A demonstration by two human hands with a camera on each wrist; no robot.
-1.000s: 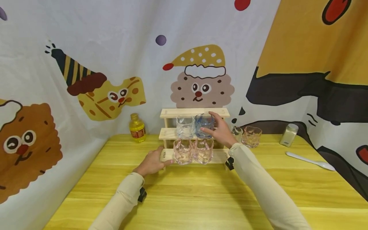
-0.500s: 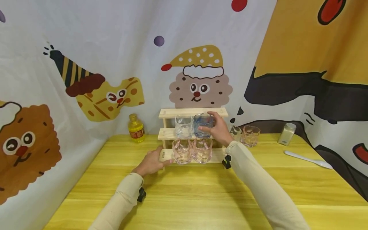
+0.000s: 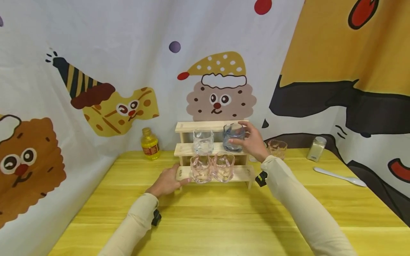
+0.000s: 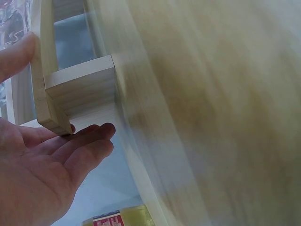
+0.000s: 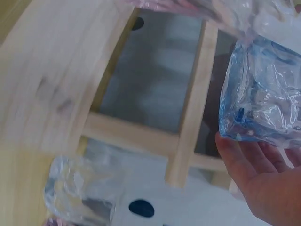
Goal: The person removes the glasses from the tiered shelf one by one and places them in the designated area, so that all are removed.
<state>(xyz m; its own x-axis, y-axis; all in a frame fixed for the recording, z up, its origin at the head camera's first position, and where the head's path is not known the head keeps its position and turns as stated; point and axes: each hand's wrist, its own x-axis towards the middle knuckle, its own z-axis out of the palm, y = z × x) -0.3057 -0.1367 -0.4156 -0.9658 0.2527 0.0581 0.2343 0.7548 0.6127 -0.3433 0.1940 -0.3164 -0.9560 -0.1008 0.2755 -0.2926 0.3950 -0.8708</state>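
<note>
A three-tier wooden rack (image 3: 208,126) stands at the back of the table. My left hand (image 3: 166,182) holds the left end of its lowest tier, thumb at the front edge and fingers round the end in the left wrist view. With my right hand (image 3: 254,143) I grip a blue glass (image 3: 232,139) by its right side, at the right part of the middle tier. Left of it, with a gap between, a clear glass (image 3: 203,142) stands on that tier. Two pink glasses, a left one (image 3: 201,170) and a right one (image 3: 223,168), sit side by side on the lowest tier.
Behind my right wrist is another pink glass (image 3: 278,147) on the table; a clear glass (image 5: 82,190) shows in the right wrist view. Farther right are a lidded jar (image 3: 316,149) and a white spoon (image 3: 339,176). A yellow oil bottle (image 3: 150,145) stands left of the rack.
My right hand has moved the blue glass to the right, away from the clear glass beside it. The left hand keeps its place on the rack. The head view has shifted slightly.
</note>
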